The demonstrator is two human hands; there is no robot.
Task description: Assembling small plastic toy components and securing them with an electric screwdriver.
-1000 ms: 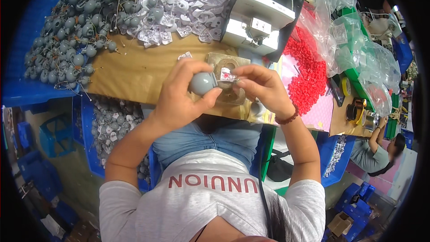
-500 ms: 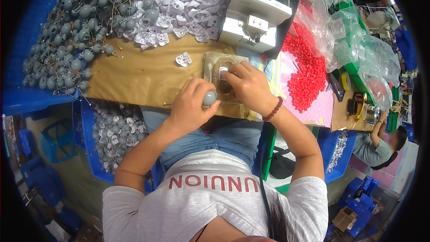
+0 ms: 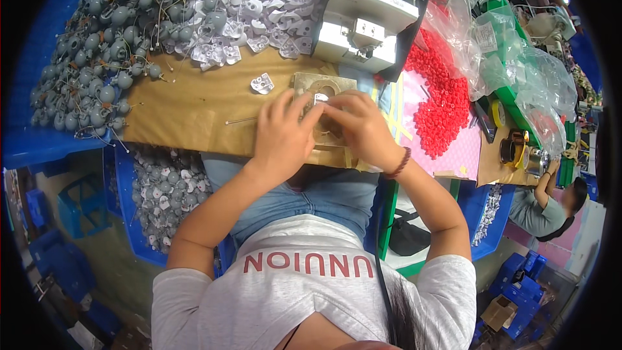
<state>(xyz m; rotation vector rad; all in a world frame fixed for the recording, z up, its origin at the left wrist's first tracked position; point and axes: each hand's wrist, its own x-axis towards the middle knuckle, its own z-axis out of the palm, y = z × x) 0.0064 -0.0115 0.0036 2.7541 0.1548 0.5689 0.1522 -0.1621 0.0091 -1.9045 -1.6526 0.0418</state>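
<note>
My left hand [image 3: 284, 131] is closed around the grey ball-shaped part, which its fingers now hide. A thin wire [image 3: 241, 121] sticks out to the left from under this hand. My right hand [image 3: 364, 126] pinches a small white plastic piece [image 3: 321, 98], and the fingertips of both hands meet there. Both hands are over a metal block with a rounded hollow [image 3: 337, 83], at the table's near edge. Another white plastic piece [image 3: 262, 83] lies alone on the brown covering, left of the block.
Grey ball parts with wires [image 3: 97, 58] are heaped at the left, beside white pieces [image 3: 259, 0]. A white machine [image 3: 369, 19] stands behind the block. Red small parts [image 3: 440, 104] cover a pink sheet at right, near tape rolls [image 3: 515, 152]. Another person [image 3: 544, 210] sits far right.
My left hand has moved up and right to the white piece, turning so that the grey ball is hidden. The wire now shows further up. My right hand has stayed almost in place.
</note>
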